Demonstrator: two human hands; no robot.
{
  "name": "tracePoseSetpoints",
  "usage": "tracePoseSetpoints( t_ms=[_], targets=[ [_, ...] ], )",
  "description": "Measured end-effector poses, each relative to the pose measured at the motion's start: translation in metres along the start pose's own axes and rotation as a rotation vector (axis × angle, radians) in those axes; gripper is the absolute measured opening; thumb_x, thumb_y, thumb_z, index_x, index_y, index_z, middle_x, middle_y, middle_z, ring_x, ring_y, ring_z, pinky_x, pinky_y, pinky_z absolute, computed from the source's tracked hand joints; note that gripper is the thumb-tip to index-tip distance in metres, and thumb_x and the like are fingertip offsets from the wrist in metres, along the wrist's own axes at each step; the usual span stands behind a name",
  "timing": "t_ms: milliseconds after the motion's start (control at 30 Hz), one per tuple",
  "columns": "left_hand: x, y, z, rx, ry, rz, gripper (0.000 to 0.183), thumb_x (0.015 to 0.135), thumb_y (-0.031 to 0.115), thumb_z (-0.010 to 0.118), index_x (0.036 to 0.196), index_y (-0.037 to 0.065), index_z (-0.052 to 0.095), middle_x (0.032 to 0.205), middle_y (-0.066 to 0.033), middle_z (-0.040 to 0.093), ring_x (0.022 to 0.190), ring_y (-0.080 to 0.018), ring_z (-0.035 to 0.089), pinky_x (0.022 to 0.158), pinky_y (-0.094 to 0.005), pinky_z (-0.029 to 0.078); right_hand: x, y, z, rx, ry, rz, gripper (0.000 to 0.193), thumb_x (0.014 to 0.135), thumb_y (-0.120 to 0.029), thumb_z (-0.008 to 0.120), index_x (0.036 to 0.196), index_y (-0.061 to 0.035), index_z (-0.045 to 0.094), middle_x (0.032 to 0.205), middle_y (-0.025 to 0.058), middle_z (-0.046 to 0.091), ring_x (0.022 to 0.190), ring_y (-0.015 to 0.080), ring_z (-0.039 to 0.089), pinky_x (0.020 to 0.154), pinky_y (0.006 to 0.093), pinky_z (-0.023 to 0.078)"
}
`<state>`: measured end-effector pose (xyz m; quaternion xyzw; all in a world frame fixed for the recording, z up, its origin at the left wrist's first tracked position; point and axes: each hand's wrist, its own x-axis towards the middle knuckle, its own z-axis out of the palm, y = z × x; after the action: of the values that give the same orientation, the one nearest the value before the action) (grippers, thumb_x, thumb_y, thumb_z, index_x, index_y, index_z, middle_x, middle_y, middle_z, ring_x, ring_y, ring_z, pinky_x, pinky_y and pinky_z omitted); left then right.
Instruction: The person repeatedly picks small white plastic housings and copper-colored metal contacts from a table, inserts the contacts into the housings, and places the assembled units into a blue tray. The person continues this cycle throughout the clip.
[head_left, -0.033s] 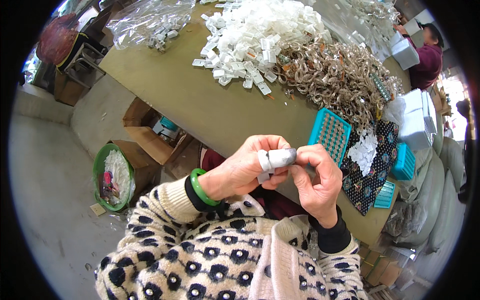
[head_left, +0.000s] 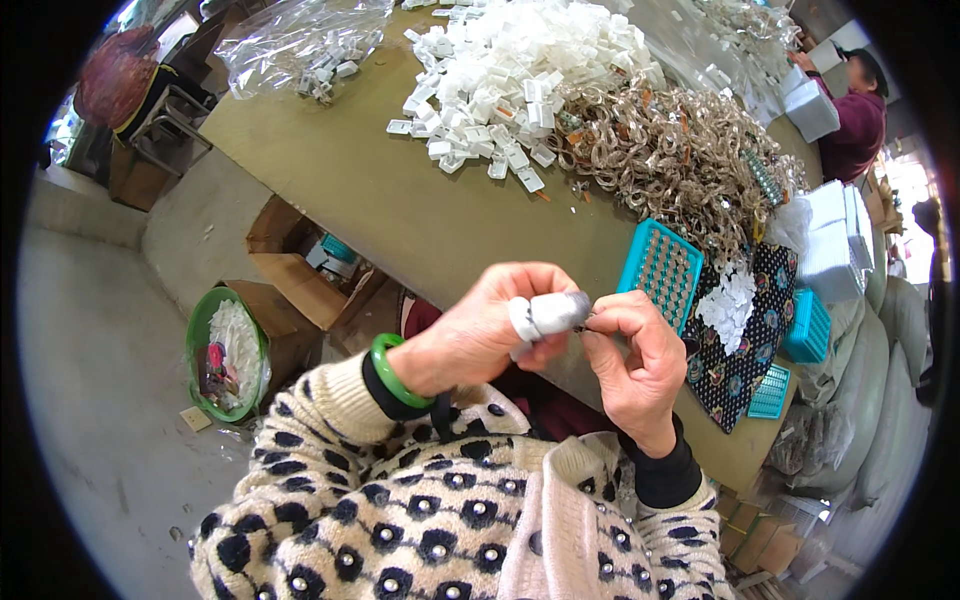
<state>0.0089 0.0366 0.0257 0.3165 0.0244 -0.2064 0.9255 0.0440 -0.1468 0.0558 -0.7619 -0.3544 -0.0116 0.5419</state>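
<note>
Over the near edge of the table, my left hand point(head_left: 480, 335) is closed, with a white finger cover point(head_left: 552, 313), grey at its tip, on one digit. Facing it, my right hand point(head_left: 640, 365) pinches thumb and forefinger together at that grey tip. Between the two sets of fingertips shows a tiny dark bit, too small to name. What the left fingers hold is hidden behind the cover. A green bangle point(head_left: 392, 372) circles my left wrist. Closest to my right hand lies a teal tray point(head_left: 640, 250) with rows of small round metallic pieces.
White plastic cases point(head_left: 520, 90) and clear looped cords point(head_left: 660, 150) are heaped on the table point(head_left: 330, 190). A patterned cloth point(head_left: 715, 385) carries white chips point(head_left: 728, 305). A green basket point(head_left: 195, 350) and open carton point(head_left: 280, 265) stand left. A person point(head_left: 855, 120) sits far right.
My left hand has shifted slightly up and tilted, its finger cover moving a little left. A small dark bit now shows at the fingertips. My right hand stays nearly still.
</note>
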Motion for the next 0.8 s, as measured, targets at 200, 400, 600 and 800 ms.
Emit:
tracePoseSetpoints(
  t_ms=[200,400,600,800],
  targets=[
    [0.018,0.096,-0.080,1.579,0.833,0.909,0.014,0.082,0.005,0.069,0.096,0.005,0.071,0.085,-0.0097,0.066,0.074,-0.0215,0.065,0.068,-0.0328,0.051,-0.006,0.000,-0.002,0.523,0.063,0.452,0.007,0.092,0.002,0.063,0.099,0.0024,0.062,0.091,0.0041,0.061,0.070,0.0078,0.058,0.063,0.0194,0.047],
    [0.022,0.133,-0.145,2.020,0.788,0.564,0.025,0.082,0.004,0.059,0.103,0.010,0.070,0.101,-0.0110,0.061,0.093,-0.0324,0.062,0.080,-0.0430,0.049,-0.009,0.006,0.005,0.594,-0.017,0.514,0.010,0.092,0.001,0.063,0.101,0.0048,0.062,0.095,0.0074,0.059,0.065,0.0095,0.053,0.064,0.0282,0.050],
    [0.025,0.090,-0.111,1.841,0.441,0.741,0.017,0.077,-0.001,0.059,0.093,0.004,0.062,0.089,-0.0133,0.061,0.086,-0.0353,0.060,0.074,-0.0415,0.048,-0.006,0.006,0.015,0.715,-0.105,0.591,0.008,0.097,-0.003,0.058,0.104,0.0014,0.058,0.085,0.0010,0.058,0.070,0.0057,0.054,0.064,0.0197,0.045],
    [0.024,0.075,-0.063,1.780,0.373,0.803,0.021,0.077,-0.004,0.059,0.095,0.005,0.063,0.093,-0.0110,0.062,0.086,-0.0349,0.062,0.072,-0.0417,0.050,0.003,0.002,0.010,0.544,-0.012,0.494,0.007,0.098,-0.005,0.055,0.105,-0.0010,0.056,0.085,0.0004,0.058,0.069,0.0035,0.051,0.062,0.0184,0.044]
  ],
)
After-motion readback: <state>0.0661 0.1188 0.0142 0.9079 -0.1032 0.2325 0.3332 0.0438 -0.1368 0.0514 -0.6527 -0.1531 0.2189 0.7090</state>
